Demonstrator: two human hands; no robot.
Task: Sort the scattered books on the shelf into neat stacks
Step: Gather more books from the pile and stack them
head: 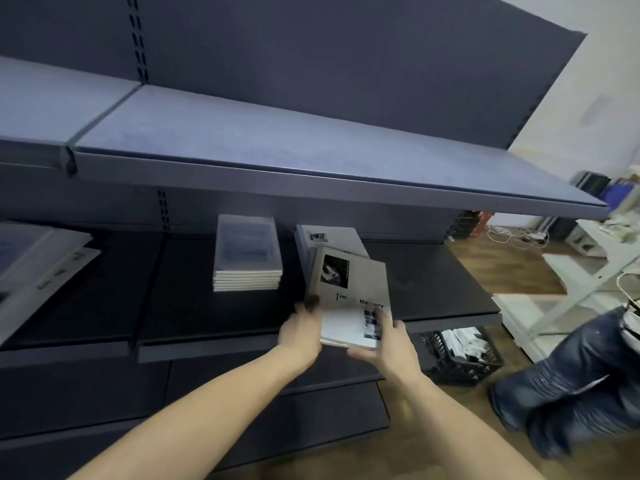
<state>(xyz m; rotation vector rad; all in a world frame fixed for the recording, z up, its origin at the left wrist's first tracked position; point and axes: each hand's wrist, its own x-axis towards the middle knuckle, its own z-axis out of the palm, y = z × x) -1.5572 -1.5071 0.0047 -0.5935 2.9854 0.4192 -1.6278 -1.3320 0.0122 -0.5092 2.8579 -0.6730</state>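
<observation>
Both hands grip a grey book point(349, 292) over the shelf point(221, 313): left hand point(300, 332), right hand point(389, 342). Their fingers look curled round it, though blurred. A neat stack point(246, 254) sits nearby.

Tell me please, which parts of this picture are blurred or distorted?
Head view: motion blur smears the left hand, the right hand and the title of the book they hold; the wide-angle lens bends the upper shelf; the neat stack is sharper.
</observation>
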